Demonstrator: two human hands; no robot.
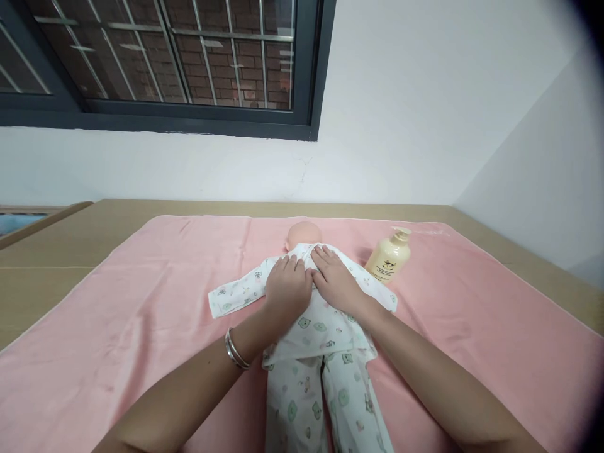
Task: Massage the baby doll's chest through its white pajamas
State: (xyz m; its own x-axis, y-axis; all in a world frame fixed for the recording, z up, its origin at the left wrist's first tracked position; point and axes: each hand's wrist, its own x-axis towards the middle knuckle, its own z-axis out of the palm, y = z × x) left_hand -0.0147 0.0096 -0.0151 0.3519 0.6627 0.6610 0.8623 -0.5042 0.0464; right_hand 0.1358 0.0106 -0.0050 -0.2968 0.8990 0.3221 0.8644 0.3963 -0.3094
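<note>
A baby doll point(304, 233) in white printed pyjamas lies on the pink sheet, the back of its bald head toward me. Its long-sleeved top point(316, 333) spreads out to both sides, and the trousers point(295, 402) run down past the lower edge of the view. My left hand point(289, 286) rests on the left part of the doll's upper back, fingers pointing toward the head. On the right part lies my right hand point(336, 278), flat with its fingers extended. The two thumbs meet near the middle. Neither hand grips anything.
A yellow pump bottle point(389, 255) stands tilted-looking just right of the doll's sleeve. The pink sheet point(179, 289) covers most of a wooden table point(127, 217). Behind it rises a white wall point(391, 126) with a dark-framed, barred window point(311, 75).
</note>
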